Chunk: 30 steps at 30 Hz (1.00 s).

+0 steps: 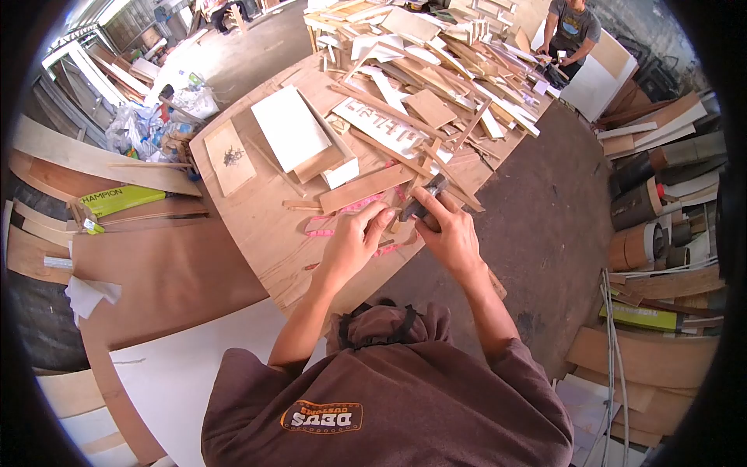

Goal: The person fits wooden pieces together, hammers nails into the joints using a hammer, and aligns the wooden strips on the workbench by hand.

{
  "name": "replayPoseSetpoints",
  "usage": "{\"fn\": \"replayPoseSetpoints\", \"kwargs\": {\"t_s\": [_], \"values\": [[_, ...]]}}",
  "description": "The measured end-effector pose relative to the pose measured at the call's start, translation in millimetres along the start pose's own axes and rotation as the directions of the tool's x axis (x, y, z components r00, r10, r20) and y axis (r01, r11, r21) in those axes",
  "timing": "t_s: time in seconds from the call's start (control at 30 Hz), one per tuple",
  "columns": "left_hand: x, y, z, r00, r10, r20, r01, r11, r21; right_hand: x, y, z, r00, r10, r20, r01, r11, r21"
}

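Note:
My right hand (450,237) is closed around a dark metal tool (424,204) over the near right edge of the wooden worktable (268,249). Its exact kind is hard to make out. Close to its left, my left hand (354,243) has thumb and fingers pressed together; whatever they pinch is hidden. A thin piece of light wood (395,225) shows between the two hands. Pink-marked strips (320,226) lie on the table beneath them. Just beyond my left hand is a flat brown board (367,189).
An open white-and-wood box (299,136) and a thin panel with dark small pieces (228,158) occupy the table's left. Piled wood offcuts (432,109) cover its far side. Another person (572,35) works at the back right. Stacked boards (661,124) line the right.

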<state>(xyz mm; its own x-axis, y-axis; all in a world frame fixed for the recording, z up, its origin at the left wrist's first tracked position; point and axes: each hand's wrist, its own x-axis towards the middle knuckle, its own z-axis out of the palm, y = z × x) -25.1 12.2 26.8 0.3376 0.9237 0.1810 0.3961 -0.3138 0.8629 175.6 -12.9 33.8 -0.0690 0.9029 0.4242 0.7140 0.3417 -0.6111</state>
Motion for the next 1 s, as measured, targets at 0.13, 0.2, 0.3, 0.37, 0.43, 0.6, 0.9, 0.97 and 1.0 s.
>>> {"fn": "replayPoseSetpoints", "kwargs": {"t_s": [0.13,0.2,0.3,0.37,0.43,0.6,0.9,0.97,1.0], "values": [[0,8,-6,0.995,-0.084,0.059,0.082,0.996,0.034,-1,3,0,0.999,0.033,0.040,-0.034,0.999,0.018],[0,6,-6,0.989,-0.118,0.094,0.115,0.993,0.035,-1,5,2,0.996,0.051,0.074,-0.053,0.998,0.031],[-1,-7,-2,0.999,-0.032,0.040,0.032,0.999,0.014,-1,5,4,0.999,0.001,0.032,-0.001,1.000,0.016],[-1,-8,-4,0.999,-0.028,0.029,0.028,1.000,0.009,1,6,7,0.999,-0.015,0.029,0.015,1.000,0.016],[-1,2,-11,0.998,-0.055,0.039,0.054,0.998,0.037,3,8,9,0.999,-0.021,0.048,0.020,1.000,0.017],[-3,-6,-14,0.999,-0.035,-0.026,0.036,0.998,0.057,12,6,13,0.991,-0.014,0.132,0.011,1.000,0.027],[-7,-23,-36,0.994,-0.098,-0.042,0.099,0.995,0.020,31,7,37,0.973,-0.122,0.194,0.117,0.992,0.039],[-7,-32,-40,0.997,-0.051,-0.057,0.057,0.992,0.113,35,7,41,0.965,-0.147,0.219,0.163,0.985,-0.058],[-6,-38,-41,0.997,-0.054,-0.059,0.061,0.992,0.112,38,7,42,0.964,-0.149,0.222,0.165,0.985,-0.057]]}}
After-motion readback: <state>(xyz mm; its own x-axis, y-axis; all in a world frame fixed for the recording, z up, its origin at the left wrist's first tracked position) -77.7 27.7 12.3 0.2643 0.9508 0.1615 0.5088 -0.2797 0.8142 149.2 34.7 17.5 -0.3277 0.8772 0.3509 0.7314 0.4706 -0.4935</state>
